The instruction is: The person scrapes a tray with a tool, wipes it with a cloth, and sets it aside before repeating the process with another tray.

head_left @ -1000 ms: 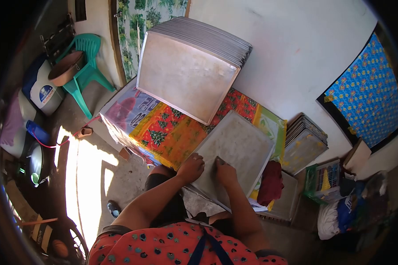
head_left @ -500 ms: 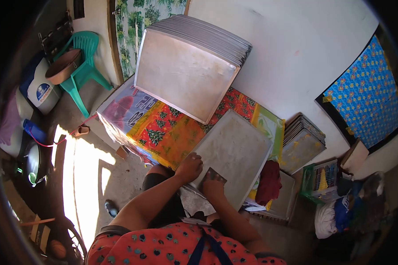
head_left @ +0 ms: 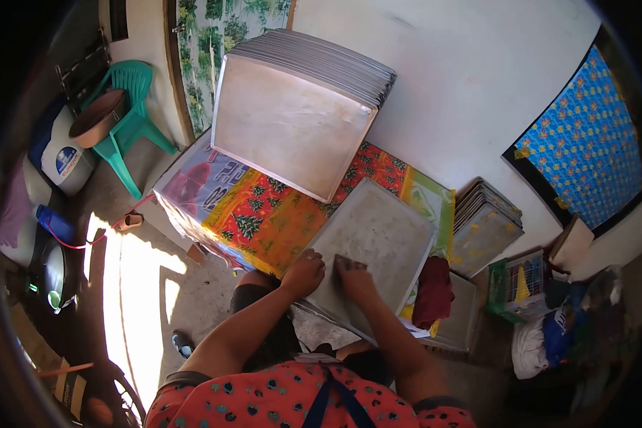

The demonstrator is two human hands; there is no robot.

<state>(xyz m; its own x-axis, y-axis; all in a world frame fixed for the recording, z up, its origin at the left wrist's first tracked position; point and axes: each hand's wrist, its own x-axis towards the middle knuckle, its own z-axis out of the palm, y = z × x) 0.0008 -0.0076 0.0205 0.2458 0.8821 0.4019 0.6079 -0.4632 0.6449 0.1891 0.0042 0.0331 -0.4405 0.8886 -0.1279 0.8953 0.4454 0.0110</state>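
Closest in, the left hand [head_left: 304, 274] has its fingers curled over the near edge of a metal tray [head_left: 374, 246] w/ the thumb on top, so it's gripping the rim. The right hand [head_left: 355, 279] lies on the tray surface just beside it, fingers bent down onto a small dark pad [head_left: 346, 262], can't tell how tight. The tray sits tilted on the near right part of a table covered w/ a bright printed cloth [head_left: 260, 210]. Dark red rag [head_left: 432, 291] just right of the tray. Further back, a big stack of trays [head_left: 292, 118] leans on the white wall [head_left: 464, 85], a smaller stack [head_left: 483, 227] off to the right. Concrete floor [head_left: 139, 285] w/ a sun patch on the left, green plastic chair [head_left: 128, 107] far left
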